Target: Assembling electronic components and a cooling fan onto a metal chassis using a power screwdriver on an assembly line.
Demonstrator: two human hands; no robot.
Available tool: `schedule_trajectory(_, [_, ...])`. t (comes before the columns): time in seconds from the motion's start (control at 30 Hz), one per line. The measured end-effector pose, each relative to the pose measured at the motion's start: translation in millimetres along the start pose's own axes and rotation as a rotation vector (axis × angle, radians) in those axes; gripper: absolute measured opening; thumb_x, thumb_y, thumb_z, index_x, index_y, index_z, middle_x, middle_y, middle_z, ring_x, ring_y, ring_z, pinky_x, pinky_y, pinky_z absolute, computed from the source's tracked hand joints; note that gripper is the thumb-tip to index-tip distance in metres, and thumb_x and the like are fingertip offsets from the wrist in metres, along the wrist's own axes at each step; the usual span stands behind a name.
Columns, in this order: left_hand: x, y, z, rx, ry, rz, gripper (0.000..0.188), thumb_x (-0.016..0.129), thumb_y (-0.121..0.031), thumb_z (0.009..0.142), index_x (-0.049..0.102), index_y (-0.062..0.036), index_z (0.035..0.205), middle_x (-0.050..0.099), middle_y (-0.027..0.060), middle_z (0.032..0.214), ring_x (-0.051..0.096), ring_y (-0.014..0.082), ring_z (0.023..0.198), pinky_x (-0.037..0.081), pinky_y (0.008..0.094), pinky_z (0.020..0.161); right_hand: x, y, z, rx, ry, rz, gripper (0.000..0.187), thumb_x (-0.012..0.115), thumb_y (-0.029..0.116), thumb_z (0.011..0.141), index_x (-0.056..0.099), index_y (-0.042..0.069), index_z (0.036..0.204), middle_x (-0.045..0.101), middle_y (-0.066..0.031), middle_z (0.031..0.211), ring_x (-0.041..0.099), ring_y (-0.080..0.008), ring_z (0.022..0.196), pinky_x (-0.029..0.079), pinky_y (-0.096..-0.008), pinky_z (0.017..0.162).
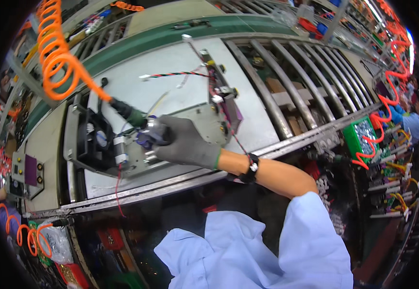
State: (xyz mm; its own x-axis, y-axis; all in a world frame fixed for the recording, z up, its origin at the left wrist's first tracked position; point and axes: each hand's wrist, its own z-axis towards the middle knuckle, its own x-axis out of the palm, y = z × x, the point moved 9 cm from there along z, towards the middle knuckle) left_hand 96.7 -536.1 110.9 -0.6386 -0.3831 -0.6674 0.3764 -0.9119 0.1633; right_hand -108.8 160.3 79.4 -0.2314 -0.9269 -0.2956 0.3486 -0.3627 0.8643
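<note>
My right hand, in a grey glove, is closed around an air screwdriver with a silver body. An orange coiled hose runs from the upper left to the tool's dark green fitting. Below the tool lies an open grey metal housing. At its left end sits a black fan, beside a white cylindrical part. A panel with a purple face and several wires stands at its right end. The tool's tip is hidden. My left hand is not visible.
The housing rests on a pale board over a roller conveyor. A green bin of small parts is at the right. Another housing panel stands at the left. Farther right, a co-worker in blue is near red coiled hoses.
</note>
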Motion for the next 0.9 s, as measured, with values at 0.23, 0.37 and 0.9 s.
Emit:
schedule_trajectory(0.23, [-23.1, -337.2, 1.6, 0.315, 0.435, -0.809, 0.079, 0.088, -0.028, 0.061, 0.053, -0.0011, 0.126, 0.053, 0.0194, 0.125, 0.05, 0.0379, 0.119, 0.043, 0.0495, 0.099, -35.0, 14.4, -21.8, 0.012, -0.217, 0.258, 0.028, 0.072, 0.003, 0.08, 0.062, 0.0, 0.106, 0.065, -0.0015, 0.088, 0.06, -0.0058, 0.076, 0.051, -0.0244, 0.067])
schedule_trajectory(0.37, [-55.4, -494.3, -17.9, 0.657, 0.558, -1.115, 0.089, 0.091, -0.043, 0.06, 0.053, -0.0017, 0.129, 0.05, 0.0257, 0.13, 0.049, 0.0425, 0.121, 0.045, 0.0514, 0.099, -43.6, 15.9, -41.3, 0.031, -0.307, 0.145, 0.03, 0.07, 0.0, 0.081, 0.061, 0.0, 0.109, 0.065, -0.0016, 0.093, 0.061, -0.0059, 0.076, 0.051, -0.0234, 0.069])
schedule_trajectory(0.9, [-38.4, -569.4, -43.1, 0.673, 0.52, -1.268, 0.085, 0.089, -0.044, 0.058, 0.055, -0.006, 0.126, 0.052, 0.0194, 0.123, 0.052, 0.0386, 0.111, 0.044, 0.0492, 0.095, -38.0, -1.1, -78.0, 0.071, -0.318, 0.186, 0.037, 0.057, -0.012, 0.081, 0.048, 0.001, 0.115, 0.061, -0.0104, 0.1, 0.063, -0.0136, 0.08, 0.053, -0.0288, 0.071])
